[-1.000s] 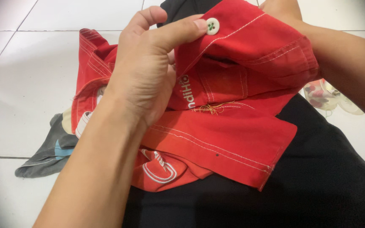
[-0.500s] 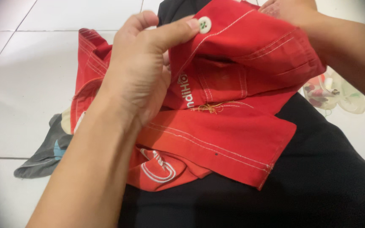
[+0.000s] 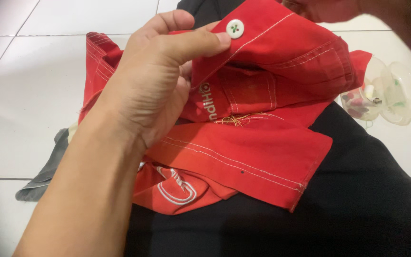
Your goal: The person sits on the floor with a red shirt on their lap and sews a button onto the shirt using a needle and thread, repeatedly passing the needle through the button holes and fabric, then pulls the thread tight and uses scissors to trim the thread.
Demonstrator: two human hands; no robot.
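Since the earlier frame the right hand (image 3: pixel 327 8) has pulled up and off toward the top edge of the view, so the clear plastic container (image 3: pixel 386 95) of sewing bits on the white tile floor (image 3: pixel 20 95) now shows past the cloth. Only a sliver of that hand is visible, so I can't tell if its fingers are open or closed.

Left hand (image 3: pixel 155 81) is closed on the red garment (image 3: pixel 262 95), thumb pressing the edge of the fold just beside the white button (image 3: pixel 235 28). So the button sits right at the thumb tip, on its far-right side, at the top corner of the raised flap. The flap's stitched edge runs up and to the right from there. Left hand is clearly nearer. Everything else of the garment is draped over the black-clad lap (image 3: pixel 367 200), with a grey cloth (image 3: pixel 48 171) at the left on the floor.
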